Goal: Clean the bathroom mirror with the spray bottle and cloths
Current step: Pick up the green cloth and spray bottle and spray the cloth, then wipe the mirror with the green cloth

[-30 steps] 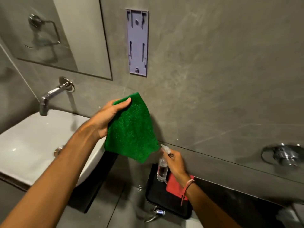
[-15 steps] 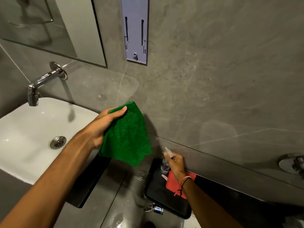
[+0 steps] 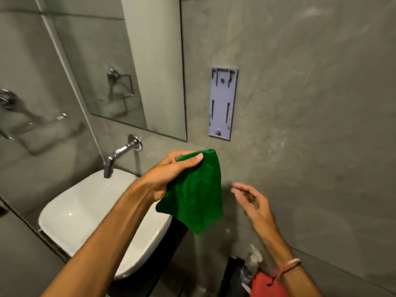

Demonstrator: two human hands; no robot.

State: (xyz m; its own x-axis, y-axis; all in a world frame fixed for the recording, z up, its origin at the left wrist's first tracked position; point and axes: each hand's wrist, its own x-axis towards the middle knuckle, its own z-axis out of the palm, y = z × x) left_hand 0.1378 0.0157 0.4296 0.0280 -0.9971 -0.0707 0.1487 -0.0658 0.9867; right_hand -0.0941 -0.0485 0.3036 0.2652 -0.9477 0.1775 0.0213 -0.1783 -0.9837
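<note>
My left hand point(image 3: 171, 174) grips a green cloth point(image 3: 197, 196) by its top edge, so it hangs down in front of the grey wall, right of the basin. Just right of the cloth, my right hand point(image 3: 250, 200) is raised, empty, with its fingers spread and blurred. The clear spray bottle point(image 3: 250, 266) stands low down on a black surface point(image 3: 231, 275), with a red cloth point(image 3: 265, 286) beside it. The mirror point(image 3: 120, 61) fills the upper left, above the tap.
A white basin point(image 3: 90, 217) sits below a chrome wall tap point(image 3: 122, 153). A pale mounting plate point(image 3: 222, 103) is fixed to the wall right of the mirror. A chrome towel ring point(image 3: 12, 108) is on the left wall.
My right hand let go of the spray bottle and rose beside the green cloth. The view tilted up, showing more of the mirror. The left hand lifted the cloth a little.
</note>
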